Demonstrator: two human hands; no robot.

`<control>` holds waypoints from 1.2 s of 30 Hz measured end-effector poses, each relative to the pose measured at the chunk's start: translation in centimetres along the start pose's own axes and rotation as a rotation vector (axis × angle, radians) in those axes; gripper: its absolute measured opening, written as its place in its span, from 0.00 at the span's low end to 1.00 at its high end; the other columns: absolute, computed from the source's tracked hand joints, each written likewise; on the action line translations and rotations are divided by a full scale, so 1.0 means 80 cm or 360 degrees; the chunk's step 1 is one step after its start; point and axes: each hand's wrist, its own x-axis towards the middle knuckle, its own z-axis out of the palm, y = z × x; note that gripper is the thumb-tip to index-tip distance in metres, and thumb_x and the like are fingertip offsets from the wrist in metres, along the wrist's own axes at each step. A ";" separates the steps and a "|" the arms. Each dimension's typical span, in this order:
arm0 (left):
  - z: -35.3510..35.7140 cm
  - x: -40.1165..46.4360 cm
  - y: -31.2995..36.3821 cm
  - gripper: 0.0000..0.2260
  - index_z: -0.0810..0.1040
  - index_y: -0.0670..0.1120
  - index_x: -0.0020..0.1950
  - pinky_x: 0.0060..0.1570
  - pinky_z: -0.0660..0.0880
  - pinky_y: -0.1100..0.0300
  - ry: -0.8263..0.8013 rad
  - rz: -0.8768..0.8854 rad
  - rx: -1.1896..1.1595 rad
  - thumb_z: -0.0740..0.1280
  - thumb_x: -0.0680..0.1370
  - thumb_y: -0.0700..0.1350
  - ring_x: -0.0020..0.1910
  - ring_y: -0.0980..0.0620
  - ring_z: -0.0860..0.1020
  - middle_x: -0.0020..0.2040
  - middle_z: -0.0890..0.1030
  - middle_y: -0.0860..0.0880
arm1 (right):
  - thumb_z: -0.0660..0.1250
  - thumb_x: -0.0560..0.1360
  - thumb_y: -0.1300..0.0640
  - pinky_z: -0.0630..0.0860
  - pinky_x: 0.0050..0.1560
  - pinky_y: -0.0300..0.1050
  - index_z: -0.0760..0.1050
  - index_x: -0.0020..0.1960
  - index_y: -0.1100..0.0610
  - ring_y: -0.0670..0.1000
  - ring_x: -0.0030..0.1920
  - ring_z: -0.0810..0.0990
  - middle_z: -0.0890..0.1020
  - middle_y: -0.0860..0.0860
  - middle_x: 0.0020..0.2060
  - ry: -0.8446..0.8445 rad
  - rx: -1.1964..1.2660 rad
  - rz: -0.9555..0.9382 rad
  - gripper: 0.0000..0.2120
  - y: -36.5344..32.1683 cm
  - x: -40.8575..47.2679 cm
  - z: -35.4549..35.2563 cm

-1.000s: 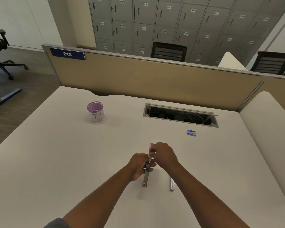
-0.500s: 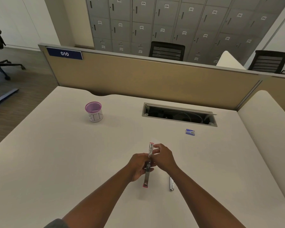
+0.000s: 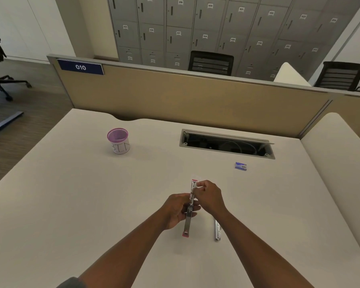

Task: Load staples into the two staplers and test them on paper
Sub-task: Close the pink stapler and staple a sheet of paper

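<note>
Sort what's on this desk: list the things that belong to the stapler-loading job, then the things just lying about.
Part of the job:
- pink stapler, opened out, held by the left hand and right hand
- silver stapler, lying beside it on the desk
- small blue box, likely staples

Just lying about:
- pink mesh cup
- open cable hatch

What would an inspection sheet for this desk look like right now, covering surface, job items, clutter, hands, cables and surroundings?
Surface: white desk, bare around the work.
Job's things: pink stapler swung open; second stapler lying beside it; staple box farther right; paper: nothing seen.
Clutter: pink mesh cup marked BIN.
Hands: left hand grips the pink stapler; right hand pinches at its upper arm.
Cables: inside the open cable hatch.
Surroundings: divider sign reading 010, lockers, office chairs.
</note>
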 end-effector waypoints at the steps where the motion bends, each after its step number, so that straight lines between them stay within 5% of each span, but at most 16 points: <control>1: 0.000 0.000 0.000 0.12 0.81 0.37 0.56 0.50 0.81 0.51 -0.0008 0.0001 -0.0001 0.65 0.78 0.42 0.47 0.44 0.84 0.48 0.85 0.39 | 0.67 0.72 0.55 0.67 0.34 0.32 0.78 0.52 0.55 0.41 0.40 0.78 0.82 0.47 0.43 0.0006 0.0003 -0.0001 0.10 0.000 0.001 0.001; 10: -0.005 -0.003 0.000 0.11 0.84 0.41 0.53 0.46 0.81 0.52 -0.0030 -0.0021 -0.0059 0.62 0.78 0.38 0.47 0.44 0.85 0.49 0.85 0.39 | 0.61 0.77 0.45 0.70 0.39 0.39 0.78 0.44 0.55 0.47 0.41 0.82 0.83 0.45 0.37 0.0056 0.0017 -0.0056 0.15 0.001 0.007 0.002; 13: -0.007 -0.001 0.001 0.11 0.83 0.39 0.52 0.48 0.82 0.51 0.0004 0.0003 -0.0106 0.61 0.79 0.37 0.46 0.43 0.85 0.48 0.84 0.38 | 0.62 0.74 0.39 0.72 0.40 0.36 0.77 0.51 0.49 0.44 0.41 0.83 0.84 0.43 0.38 -0.0117 0.0153 -0.0088 0.16 0.009 0.006 -0.001; 17: -0.013 0.002 0.004 0.10 0.82 0.36 0.53 0.45 0.81 0.53 0.0053 0.0031 -0.0095 0.64 0.77 0.36 0.41 0.44 0.84 0.42 0.83 0.39 | 0.72 0.63 0.34 0.77 0.44 0.35 0.67 0.67 0.45 0.43 0.46 0.83 0.81 0.41 0.52 -0.0522 0.0355 -0.0236 0.36 0.025 0.003 -0.004; 20: -0.014 0.003 0.004 0.12 0.81 0.36 0.53 0.43 0.81 0.53 0.0059 0.0027 -0.0126 0.59 0.77 0.32 0.36 0.45 0.81 0.40 0.80 0.39 | 0.75 0.61 0.33 0.78 0.44 0.36 0.63 0.70 0.42 0.45 0.48 0.82 0.78 0.40 0.55 -0.0535 0.0242 -0.0303 0.42 0.032 0.001 -0.001; 25: -0.009 0.001 0.002 0.11 0.83 0.38 0.52 0.47 0.82 0.51 0.0065 0.0059 -0.0095 0.61 0.80 0.36 0.41 0.44 0.84 0.43 0.83 0.39 | 0.75 0.67 0.42 0.77 0.40 0.32 0.67 0.68 0.49 0.44 0.47 0.83 0.81 0.45 0.53 -0.0388 0.0374 -0.0204 0.33 0.024 0.002 0.004; 29: -0.010 -0.002 0.001 0.13 0.83 0.41 0.53 0.50 0.81 0.50 0.0037 0.0066 -0.0088 0.58 0.82 0.38 0.51 0.41 0.84 0.51 0.85 0.38 | 0.74 0.71 0.50 0.78 0.44 0.38 0.73 0.63 0.52 0.48 0.46 0.83 0.83 0.48 0.48 -0.0236 0.0339 -0.0163 0.23 0.022 0.004 0.005; 36: -0.005 -0.007 0.002 0.16 0.86 0.43 0.47 0.46 0.82 0.51 0.0052 0.0019 -0.0087 0.59 0.81 0.37 0.51 0.41 0.84 0.51 0.85 0.39 | 0.71 0.74 0.55 0.79 0.52 0.44 0.74 0.63 0.53 0.48 0.47 0.84 0.84 0.47 0.49 -0.0251 0.0297 -0.0178 0.18 0.025 0.002 0.006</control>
